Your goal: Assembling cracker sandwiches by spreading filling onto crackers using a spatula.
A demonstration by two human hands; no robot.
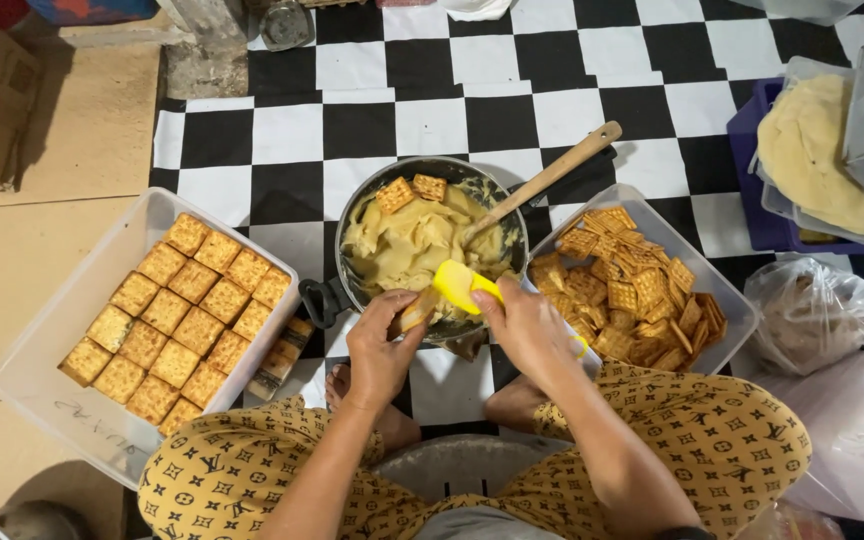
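My left hand (380,345) holds a square cracker (416,310) at the near rim of a dark pan (352,212) full of pale yellow paste. My right hand (527,325) grips a yellow spatula (462,284) whose blade rests against that cracker. Two bare crackers (412,190) lie on the paste at the far side of the pan. A wooden spoon (552,172) leans in the pan, its handle pointing up to the right.
A clear tub (47,340) on the left holds rows of filled crackers. Another clear tub (742,315) on the right holds loose crackers. Plastic bags, a blue crate with a pale flat dough and a metal tray sit at the right. A checkered mat lies underneath.
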